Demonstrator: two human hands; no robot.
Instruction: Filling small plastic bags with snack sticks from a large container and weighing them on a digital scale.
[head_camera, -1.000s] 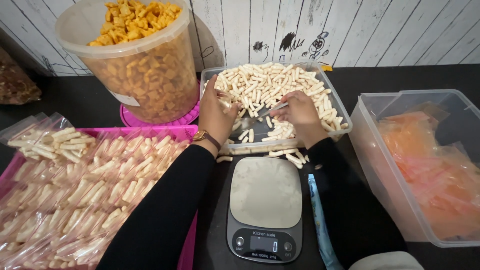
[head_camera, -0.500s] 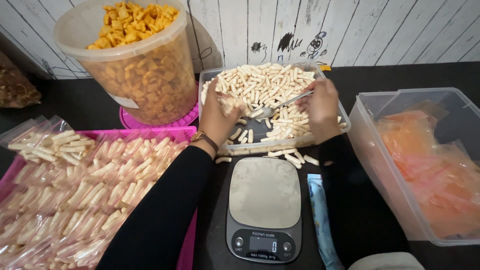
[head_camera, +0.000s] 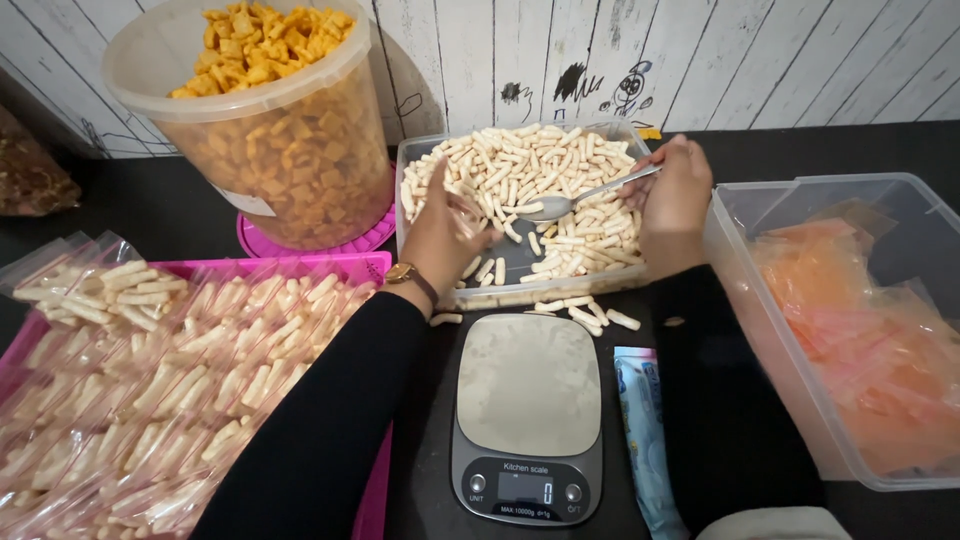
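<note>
Head view, centre of the frame: your right hand (head_camera: 672, 198) pinches the handle of a metal spoon (head_camera: 590, 196), whose bowl lies low over the pale stick snacks (head_camera: 540, 175) in the clear tray (head_camera: 420, 160) at upper centre. Your left hand (head_camera: 440, 235) sits at the tray's left side, fingers curled around the mouth of a small clear bag (head_camera: 468, 210) — it holds the bag up just beside the spoon's bowl. A watch (head_camera: 405, 274) shows on that wrist.

A few stick snacks lie spilled on the dark table (head_camera: 180, 210) just below the tray's front edge. Below them, at lower centre, stands a kitchen scale (head_camera: 527, 415) with a bare steel plate. A blue-and-white packet (head_camera: 648, 430) lies just to its right, partly under your right sleeve.

On the left of the frame a pink tray (head_camera: 375, 268) is heaped with filled clear bags of the same sticks (head_camera: 150, 390). At upper left a big clear tub (head_camera: 270, 120) holds orange square crackers — it stands on a pink lid. On the right, a clear box (head_camera: 740, 270) holds orange-tinted bags (head_camera: 860, 350).
</note>
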